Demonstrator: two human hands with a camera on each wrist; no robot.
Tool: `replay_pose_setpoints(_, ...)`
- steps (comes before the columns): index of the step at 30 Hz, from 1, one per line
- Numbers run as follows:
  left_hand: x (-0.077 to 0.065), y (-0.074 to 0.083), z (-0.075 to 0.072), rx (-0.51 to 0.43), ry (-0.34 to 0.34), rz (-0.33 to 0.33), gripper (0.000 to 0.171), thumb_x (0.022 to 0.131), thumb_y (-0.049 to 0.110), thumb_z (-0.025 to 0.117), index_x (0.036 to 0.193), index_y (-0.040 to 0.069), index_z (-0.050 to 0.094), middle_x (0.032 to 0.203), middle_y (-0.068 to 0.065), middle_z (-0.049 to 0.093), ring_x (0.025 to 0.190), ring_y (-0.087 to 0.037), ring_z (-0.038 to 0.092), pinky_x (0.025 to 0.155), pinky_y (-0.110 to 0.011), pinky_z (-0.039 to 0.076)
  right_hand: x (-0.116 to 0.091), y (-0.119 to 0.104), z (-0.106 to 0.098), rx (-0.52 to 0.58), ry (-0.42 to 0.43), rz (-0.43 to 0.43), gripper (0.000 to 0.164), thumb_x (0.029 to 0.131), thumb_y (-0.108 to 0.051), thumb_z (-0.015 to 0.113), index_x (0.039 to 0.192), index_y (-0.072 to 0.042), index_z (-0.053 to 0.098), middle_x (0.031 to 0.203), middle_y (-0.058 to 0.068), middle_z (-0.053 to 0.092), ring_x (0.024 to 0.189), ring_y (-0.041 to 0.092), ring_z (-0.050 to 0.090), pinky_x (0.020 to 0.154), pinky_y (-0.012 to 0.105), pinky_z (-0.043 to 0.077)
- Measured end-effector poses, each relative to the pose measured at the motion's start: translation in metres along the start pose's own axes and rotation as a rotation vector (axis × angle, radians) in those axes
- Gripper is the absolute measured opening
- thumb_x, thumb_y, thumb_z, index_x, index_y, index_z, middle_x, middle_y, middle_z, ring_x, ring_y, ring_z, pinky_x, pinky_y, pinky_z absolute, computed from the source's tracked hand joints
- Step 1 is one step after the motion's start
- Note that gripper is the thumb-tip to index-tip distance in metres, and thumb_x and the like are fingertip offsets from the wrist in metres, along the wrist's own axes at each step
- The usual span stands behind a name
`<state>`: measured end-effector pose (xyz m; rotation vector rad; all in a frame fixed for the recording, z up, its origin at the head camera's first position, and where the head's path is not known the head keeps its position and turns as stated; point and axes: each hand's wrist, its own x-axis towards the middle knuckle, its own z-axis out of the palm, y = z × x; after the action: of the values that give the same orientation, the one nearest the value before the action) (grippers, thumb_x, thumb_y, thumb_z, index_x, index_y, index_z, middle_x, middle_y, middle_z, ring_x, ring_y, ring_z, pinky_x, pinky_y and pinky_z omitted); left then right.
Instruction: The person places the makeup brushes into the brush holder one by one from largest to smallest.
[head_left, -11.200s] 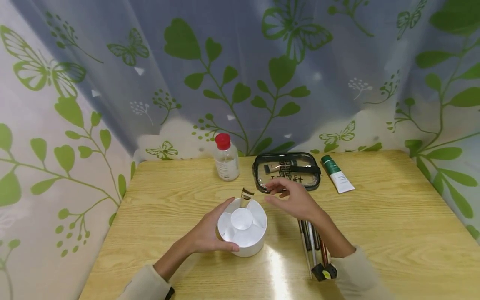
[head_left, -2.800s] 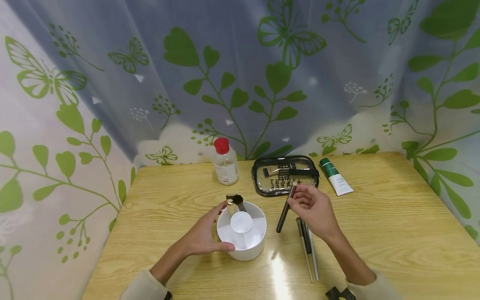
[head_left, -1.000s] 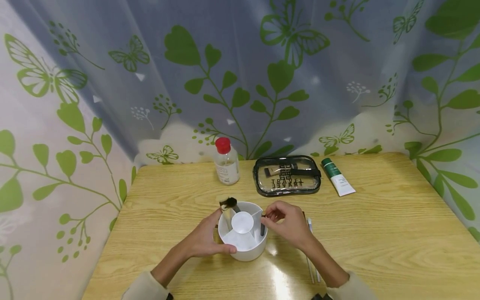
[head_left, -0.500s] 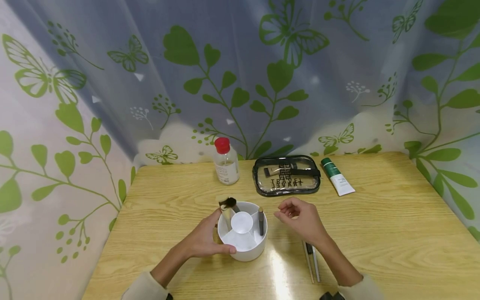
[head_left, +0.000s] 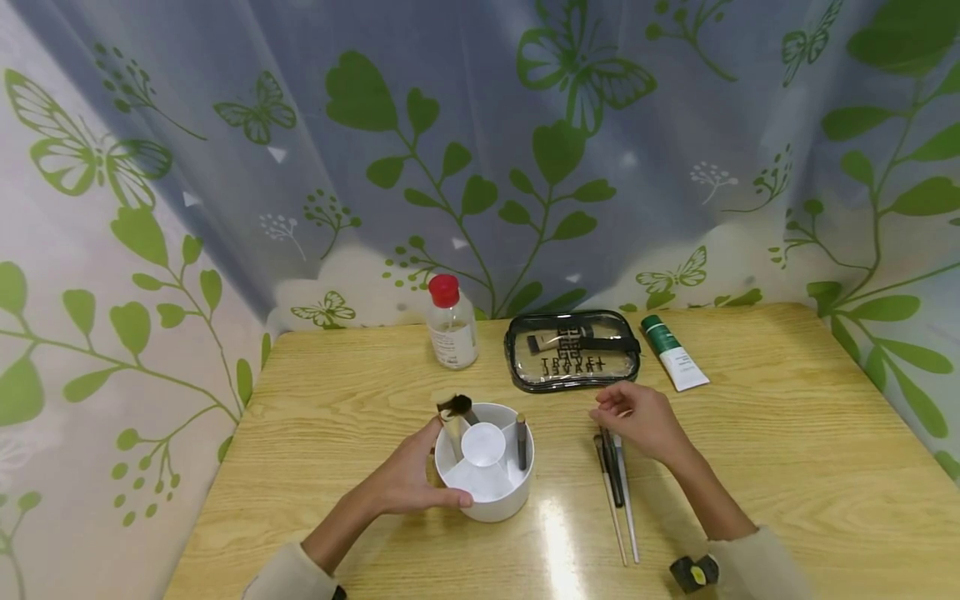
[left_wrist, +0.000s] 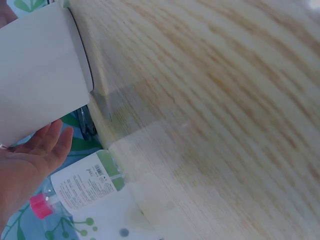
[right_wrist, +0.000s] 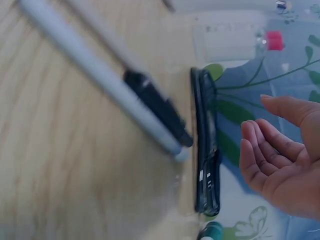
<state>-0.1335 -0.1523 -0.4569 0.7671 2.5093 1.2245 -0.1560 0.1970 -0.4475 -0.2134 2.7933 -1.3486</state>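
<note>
My left hand grips the side of a round white divided organizer, thumb in front and fingers behind. In its back left part stand a gold-and-black tube and a black-bristled makeup brush. A short dark brush leans upright in the right compartment. Over the top ends of the makeup brushes on the table hovers my right hand, fingers loosely bent; the right wrist view shows nothing in them. Those brushes are a light-handled one, a short black one and a silver one.
Behind stand a red-capped clear bottle and a clear black-edged travel pouch. A green-and-white tube lies right of the pouch. A small black object is by the right sleeve. A patterned curtain hangs behind the table.
My right hand put the short dark brush into the organizer's right compartment, let go, and moved right to above the remaining brushes. My left hand has stayed on the organizer.
</note>
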Motion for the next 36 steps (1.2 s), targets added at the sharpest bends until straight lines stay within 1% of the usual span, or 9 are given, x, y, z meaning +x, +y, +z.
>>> replay_pose_setpoints(2,0.0,0.0,0.0,-0.003,0.001,0.0,0.104,0.064,0.047,0.084,0.147,0.035,0.022,0.137,0.007,0.049,0.123,-0.013,0.049,0.099,-0.041,0.045,0.001,0.004,-0.001,-0.011,-0.022,0.028,0.024,0.085,-0.017,0.07,0.098,0.003,0.065,0.087,0.01,0.068,0.078,0.015,0.062,0.066,0.024,0.051)
replay_pose_setpoints(5,0.0,0.0,0.0,-0.009,-0.002,-0.005,0.103,0.064,0.047,0.084,0.146,0.036,0.023,0.136,0.008,0.05,0.122,-0.013,0.05,0.098,-0.04,0.046,0.003,0.011,0.0,-0.032,-0.041,0.064,0.022,0.083,-0.016,0.071,0.094,0.002,0.065,0.084,0.01,0.068,0.076,0.015,0.061,0.065,0.026,0.05)
replay_pose_setpoints(11,0.0,0.001,0.0,-0.009,-0.003,-0.017,0.103,0.064,0.047,0.084,0.147,0.033,0.024,0.135,0.008,0.05,0.121,-0.013,0.05,0.098,-0.039,0.046,0.008,0.025,0.005,-0.09,-0.047,0.104,0.02,0.078,-0.016,0.074,0.085,-0.002,0.062,0.078,0.007,0.066,0.069,0.013,0.058,0.06,0.026,0.047)
replay_pose_setpoints(14,0.0,0.001,0.0,-0.002,-0.001,-0.008,0.104,0.064,0.047,0.084,0.147,0.033,0.023,0.137,0.006,0.049,0.123,-0.013,0.049,0.097,-0.038,0.046,0.011,0.029,0.008,-0.108,-0.048,0.118,0.02,0.076,-0.016,0.075,0.082,-0.003,0.062,0.075,0.006,0.065,0.066,0.013,0.056,0.056,0.026,0.045)
replay_pose_setpoints(22,0.0,0.001,-0.001,0.007,-0.006,0.0,0.104,0.065,0.048,0.084,0.148,0.034,0.022,0.139,0.006,0.048,0.123,-0.013,0.049,0.097,-0.037,0.047,0.012,0.031,0.013,-0.158,-0.047,0.139,0.021,0.073,-0.016,0.078,0.074,-0.004,0.06,0.066,0.004,0.064,0.059,0.011,0.054,0.052,0.025,0.043)
replay_pose_setpoints(27,0.0,0.0,-0.001,0.012,-0.005,0.007,0.104,0.065,0.048,0.083,0.147,0.035,0.022,0.139,0.007,0.048,0.122,-0.012,0.05,0.096,-0.035,0.047,0.013,0.03,0.015,-0.206,-0.032,0.136,0.02,0.073,-0.018,0.077,0.069,-0.005,0.062,0.062,0.002,0.063,0.056,0.011,0.052,0.052,0.025,0.041)
replay_pose_setpoints(31,0.001,0.0,-0.001,0.006,-0.004,0.014,0.104,0.065,0.049,0.083,0.147,0.037,0.021,0.139,0.007,0.048,0.122,-0.012,0.049,0.096,-0.035,0.047,0.017,0.029,0.017,-0.252,-0.018,0.152,0.018,0.072,-0.02,0.076,0.065,-0.007,0.066,0.061,-0.001,0.063,0.055,0.012,0.052,0.051,0.026,0.041)
replay_pose_setpoints(36,0.001,0.001,-0.001,0.003,-0.001,0.016,0.102,0.065,0.048,0.084,0.146,0.037,0.023,0.138,0.008,0.048,0.122,-0.012,0.049,0.096,-0.035,0.047,0.02,0.031,0.02,-0.269,-0.021,0.181,0.017,0.072,-0.021,0.074,0.064,-0.007,0.068,0.059,-0.001,0.063,0.054,0.013,0.051,0.048,0.025,0.04)
